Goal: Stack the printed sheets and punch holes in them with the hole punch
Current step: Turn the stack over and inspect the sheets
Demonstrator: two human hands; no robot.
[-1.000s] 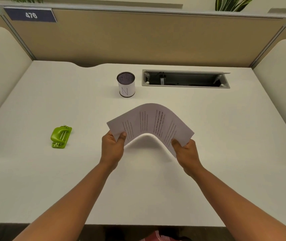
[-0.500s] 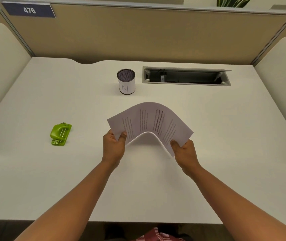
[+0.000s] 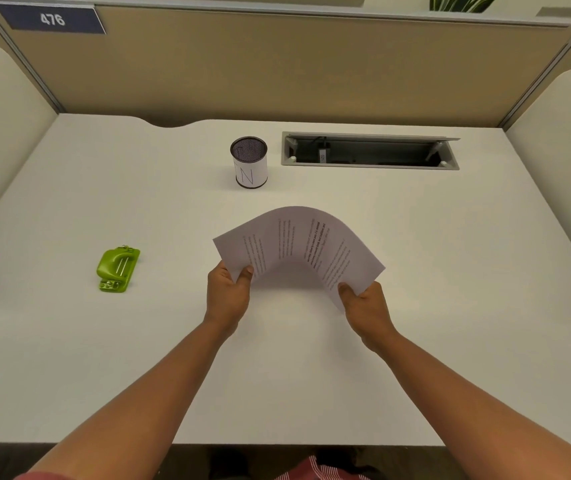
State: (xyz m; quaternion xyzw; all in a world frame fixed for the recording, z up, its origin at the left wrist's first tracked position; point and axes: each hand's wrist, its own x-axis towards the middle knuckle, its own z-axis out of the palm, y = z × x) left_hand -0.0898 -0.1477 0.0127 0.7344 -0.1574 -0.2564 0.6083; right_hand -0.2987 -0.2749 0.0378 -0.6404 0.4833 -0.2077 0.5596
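Note:
The printed sheets (image 3: 299,247) are held together above the middle of the white desk (image 3: 450,271), bowed upward into an arch. My left hand (image 3: 227,292) pinches their near left corner with the thumb on top. At the near right corner my right hand (image 3: 363,306) grips them the same way. The green hole punch (image 3: 117,269) lies on the desk well to the left of my left hand, untouched.
A mesh pen cup (image 3: 249,162) with a white label stands behind the sheets. An open cable tray (image 3: 369,152) is recessed in the desk at the back right. Beige partition walls (image 3: 277,71) close off the back and both sides.
The sheets stay arched in both hands; their near edge has dropped slightly towards the desk. The hole punch has not moved.

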